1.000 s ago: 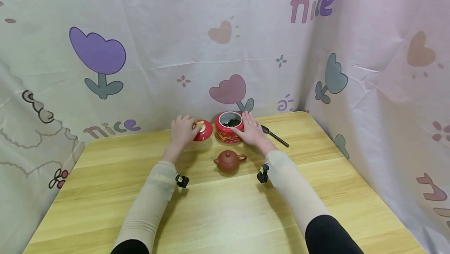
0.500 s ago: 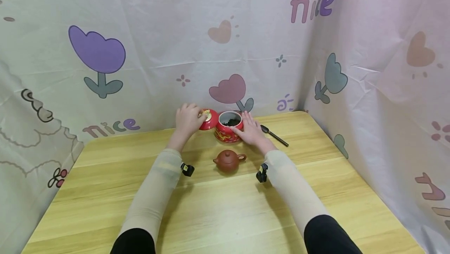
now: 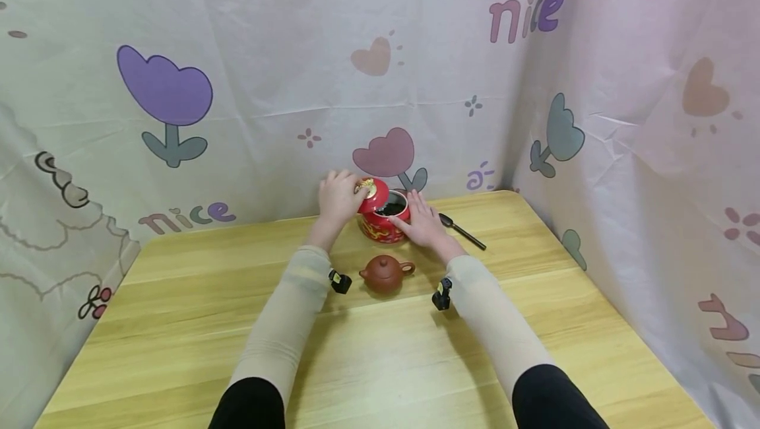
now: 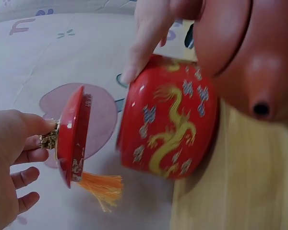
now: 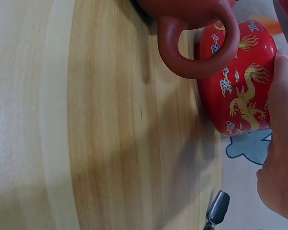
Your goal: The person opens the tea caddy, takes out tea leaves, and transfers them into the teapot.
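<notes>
My left hand pinches the gold knob of a red lid between thumb and fingers. The lid is tilted above the left part of the jar's mouth, and an orange tassel hangs from it. Below stands a red jar with a gold dragon pattern and dark contents, partly covered by the lid in the head view. Against the jar's right side rests my right hand, fingers straight and thumb along the front rim.
A brown clay teapot stands in front of the jar, its handle to the right. To the right of my right hand lies a dark, long-handled scoop. A printed cloth hangs behind the wooden table.
My left hand has carried the lid up and to the right, from beside the jar to over its mouth. The right hand, jar and teapot have stayed in place.
</notes>
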A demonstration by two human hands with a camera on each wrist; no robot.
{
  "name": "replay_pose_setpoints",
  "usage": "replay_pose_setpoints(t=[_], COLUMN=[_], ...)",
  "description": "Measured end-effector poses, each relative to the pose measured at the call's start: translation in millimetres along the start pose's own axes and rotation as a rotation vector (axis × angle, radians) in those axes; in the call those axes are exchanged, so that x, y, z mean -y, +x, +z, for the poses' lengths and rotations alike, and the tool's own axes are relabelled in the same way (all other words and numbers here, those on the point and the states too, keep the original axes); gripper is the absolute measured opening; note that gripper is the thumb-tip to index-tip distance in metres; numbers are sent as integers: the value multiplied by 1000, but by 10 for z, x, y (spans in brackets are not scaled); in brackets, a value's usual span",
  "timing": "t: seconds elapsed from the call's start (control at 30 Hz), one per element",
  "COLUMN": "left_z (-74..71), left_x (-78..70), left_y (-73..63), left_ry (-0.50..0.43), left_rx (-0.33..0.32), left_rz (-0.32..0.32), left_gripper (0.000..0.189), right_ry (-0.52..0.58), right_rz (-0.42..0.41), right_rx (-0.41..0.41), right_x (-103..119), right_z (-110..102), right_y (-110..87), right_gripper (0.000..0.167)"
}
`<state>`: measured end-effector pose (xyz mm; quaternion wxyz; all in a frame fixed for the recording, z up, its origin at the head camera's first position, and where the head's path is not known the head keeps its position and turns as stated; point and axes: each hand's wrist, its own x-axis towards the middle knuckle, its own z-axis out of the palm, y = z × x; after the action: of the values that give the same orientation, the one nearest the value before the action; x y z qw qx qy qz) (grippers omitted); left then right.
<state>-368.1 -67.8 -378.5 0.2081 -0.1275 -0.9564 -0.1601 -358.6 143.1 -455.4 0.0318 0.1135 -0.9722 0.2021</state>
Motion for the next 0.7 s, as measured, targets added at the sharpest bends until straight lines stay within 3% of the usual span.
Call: replay_pose_setpoints(t=[0.37, 0.7], left_z=[211, 299], left_x=[-166, -239], left_y=[80, 95], left_ry=[-33, -70], left_rx=[32, 16], left_rz=[-22, -4], left_gripper=[28, 24], right_ry=[-19, -37], right_rz=[3, 29], right_rx=[-21, -13], right_x=[17, -11], right_z=[44, 37], right_y=[5, 8], right_gripper=[93, 94])
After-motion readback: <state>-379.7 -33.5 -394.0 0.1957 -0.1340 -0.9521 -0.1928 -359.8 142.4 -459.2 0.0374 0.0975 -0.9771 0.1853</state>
